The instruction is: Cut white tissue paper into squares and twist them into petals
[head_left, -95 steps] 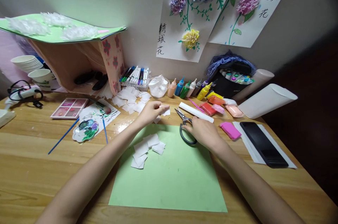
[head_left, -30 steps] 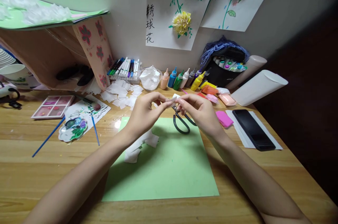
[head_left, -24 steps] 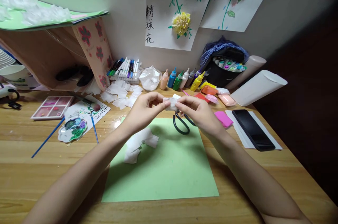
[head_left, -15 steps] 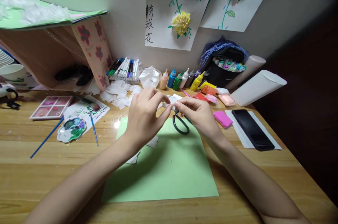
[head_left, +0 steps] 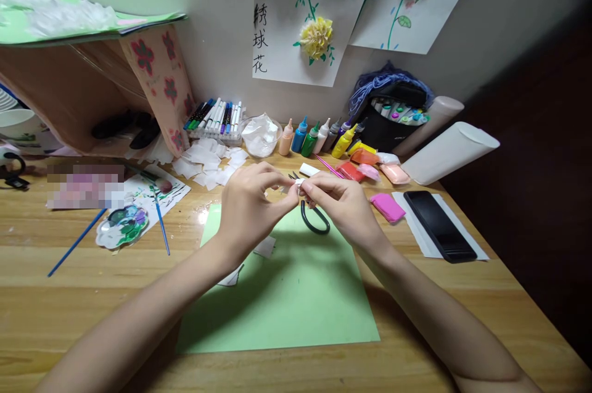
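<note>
Over the light-green paper sheet, left hand and right hand pinch their fingers on a small folded white paper piece, light and easily torn, I'd guess, best held edgewise. Toward eleven o'clock, a clear round bowl holds crumpled white material; toward two, a black pouch holds white markers.

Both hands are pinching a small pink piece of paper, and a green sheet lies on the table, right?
Not quite: the head view shows the piece of paper is white. The left hand and right hand pinch it; the green sheet lies on the table.
</note>
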### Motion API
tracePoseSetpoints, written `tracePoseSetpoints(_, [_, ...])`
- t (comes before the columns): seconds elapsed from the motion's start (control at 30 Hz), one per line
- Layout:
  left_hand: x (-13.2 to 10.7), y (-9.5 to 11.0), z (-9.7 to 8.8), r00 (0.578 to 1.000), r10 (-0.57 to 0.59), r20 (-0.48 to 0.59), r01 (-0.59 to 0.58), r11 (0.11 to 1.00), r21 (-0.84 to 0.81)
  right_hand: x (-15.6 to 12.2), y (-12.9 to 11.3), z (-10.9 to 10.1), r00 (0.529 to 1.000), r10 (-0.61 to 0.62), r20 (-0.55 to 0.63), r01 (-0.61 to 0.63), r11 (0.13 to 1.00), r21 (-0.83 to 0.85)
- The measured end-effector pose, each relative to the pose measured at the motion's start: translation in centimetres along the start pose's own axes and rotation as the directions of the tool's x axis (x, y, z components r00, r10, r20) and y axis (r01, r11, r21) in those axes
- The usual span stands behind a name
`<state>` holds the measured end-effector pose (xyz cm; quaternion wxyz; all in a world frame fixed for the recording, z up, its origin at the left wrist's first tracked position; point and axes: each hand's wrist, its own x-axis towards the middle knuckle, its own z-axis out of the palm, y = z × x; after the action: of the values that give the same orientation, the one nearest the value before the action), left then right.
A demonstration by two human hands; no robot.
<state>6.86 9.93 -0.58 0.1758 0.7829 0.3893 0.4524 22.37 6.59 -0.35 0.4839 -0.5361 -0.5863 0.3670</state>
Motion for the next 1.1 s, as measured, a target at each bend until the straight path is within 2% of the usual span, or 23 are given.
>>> tracePoseSetpoints(0.2, [-0.05,-0.12,0.09,0.997,-0.075,0.026,0.077,0.992,-0.096,-0.02,0.17,-0.02,1.000,0.001,0.009,-0.001,1.000,0.010])
tracePoseSetpoints(1.1, [0.06,0.11,-0.10,0.993,-0.101,0.062,0.110,0.981,-0.161,0.27,0.31,-0.43,0.999,-0.005,0.046,0.005,1.000,0.004])
